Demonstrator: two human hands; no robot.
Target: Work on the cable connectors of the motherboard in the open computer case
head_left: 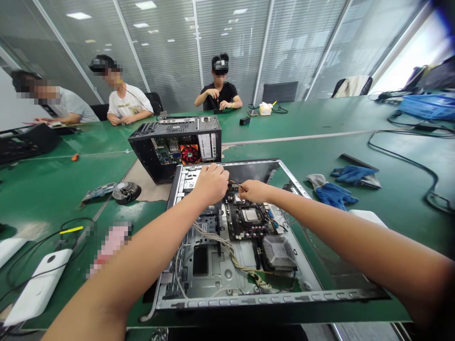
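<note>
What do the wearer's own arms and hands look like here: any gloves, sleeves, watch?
Both are bare. The left hand and right hand wear no gloves, and no rings show. Both forearms are uncovered to the frame edge: no sleeves, watch, wristband or strap visible. A pair of blue fabric work gloves lies unworn on the green table mat.

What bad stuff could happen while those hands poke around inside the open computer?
1. The left hand and right hand work close together by small wires at the far end of the motherboard; a tug might pull a wire loose.
2. The loose heatsink lies inside the open case and could slide onto parts.
3. A forearm may snag the cable bundle.
</note>
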